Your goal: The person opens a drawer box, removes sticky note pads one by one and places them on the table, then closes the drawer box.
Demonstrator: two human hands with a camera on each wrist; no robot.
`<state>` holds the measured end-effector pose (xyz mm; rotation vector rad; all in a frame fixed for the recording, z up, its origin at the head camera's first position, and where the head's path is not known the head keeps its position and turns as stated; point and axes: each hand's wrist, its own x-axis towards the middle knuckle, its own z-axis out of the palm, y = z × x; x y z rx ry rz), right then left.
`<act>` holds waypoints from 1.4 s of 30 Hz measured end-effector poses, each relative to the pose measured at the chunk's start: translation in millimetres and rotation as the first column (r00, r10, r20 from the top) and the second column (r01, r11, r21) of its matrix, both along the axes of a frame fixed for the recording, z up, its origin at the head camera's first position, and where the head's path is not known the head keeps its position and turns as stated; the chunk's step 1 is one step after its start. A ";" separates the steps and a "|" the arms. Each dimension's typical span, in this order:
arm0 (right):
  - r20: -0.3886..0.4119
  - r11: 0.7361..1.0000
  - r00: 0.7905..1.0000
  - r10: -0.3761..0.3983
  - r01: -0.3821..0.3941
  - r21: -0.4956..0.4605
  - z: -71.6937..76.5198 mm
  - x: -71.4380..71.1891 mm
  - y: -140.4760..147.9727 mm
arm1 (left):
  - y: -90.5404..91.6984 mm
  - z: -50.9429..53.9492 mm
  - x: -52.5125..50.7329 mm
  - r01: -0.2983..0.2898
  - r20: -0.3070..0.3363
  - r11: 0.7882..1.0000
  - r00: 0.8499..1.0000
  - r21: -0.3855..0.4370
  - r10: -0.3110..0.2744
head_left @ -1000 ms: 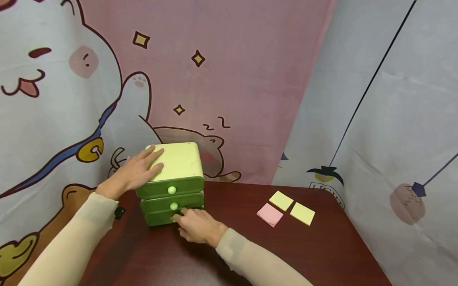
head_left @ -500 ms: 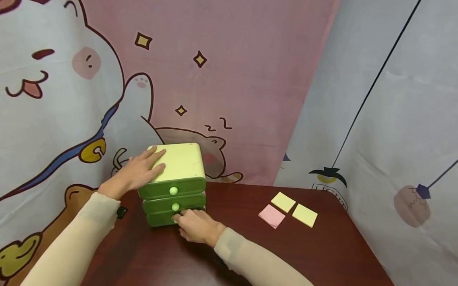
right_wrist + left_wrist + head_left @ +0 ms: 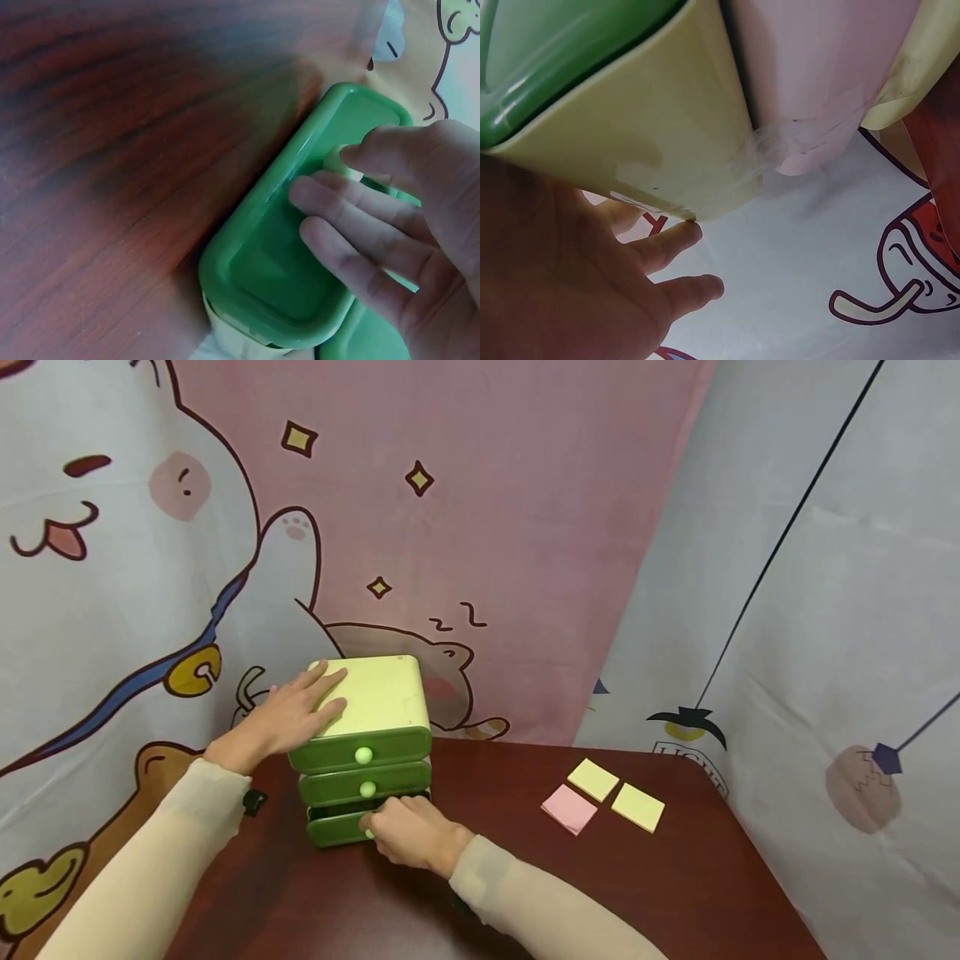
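Observation:
A small drawer cabinet with a pale yellow top and three green fronts stands on the table. My left hand rests on the left part of its top, fingers spread; in the left wrist view the left hand lies along the yellow casing, fingers stretched. At the bottom drawer, pulled partly out with a dark gap above its front, my right hand holds the round knob. The right wrist view has the light green knob pinched between thumb and finger of the right hand. The drawer's inside is mostly hidden.
Two yellow sticky-note pads and a pink pad lie on the dark red-brown table, right of the cabinet. A cartoon-printed cloth hangs behind the table and along its sides.
The bottom drawer has come out toward me, with my right hand on its knob, and a gap shows above its front. My left hand stays on the cabinet top.

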<state>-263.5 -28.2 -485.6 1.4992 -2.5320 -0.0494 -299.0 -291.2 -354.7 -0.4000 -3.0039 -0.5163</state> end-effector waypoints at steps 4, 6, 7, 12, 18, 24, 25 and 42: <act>-0.030 1.000 1.000 0.003 -0.003 0.031 2.9 12.1 -0.2 | -0.6 1.0 -0.2 -0.004 -0.004 1.000 1.000 -0.005 0.004; -0.047 0.999 0.999 0.001 0.001 0.039 2.6 17.9 -1.1 | -0.9 0.1 0.6 -0.008 -0.002 1.000 1.000 -0.005 0.008; -0.057 0.999 0.998 -0.001 0.003 0.039 2.5 20.5 -1.6 | -1.2 -0.7 1.1 -0.011 -0.003 1.000 1.000 -0.006 0.011; -0.070 1.000 0.998 0.009 -0.008 0.027 1.0 27.2 -0.8 | -2.0 -3.6 1.9 -0.017 -0.005 1.000 1.000 -0.005 0.017; -0.088 0.998 0.995 0.053 -0.050 0.031 -2.3 31.5 5.3 | -2.2 -4.4 0.5 -0.018 -0.009 1.000 1.000 -0.005 0.018; -0.149 0.997 0.986 0.079 -0.076 0.029 -3.9 36.3 10.8 | -1.7 -3.7 0.4 -0.019 -0.013 1.000 1.000 -0.004 0.018; -0.161 0.997 0.984 0.082 -0.078 0.030 -3.8 37.5 11.7 | -1.7 -3.4 0.6 -0.018 -0.013 1.000 1.000 -0.004 0.017; -0.247 0.994 0.965 0.085 -0.063 0.094 0.2 56.9 20.1 | -0.2 -3.0 -0.1 -0.007 -0.016 1.000 1.000 0.001 0.007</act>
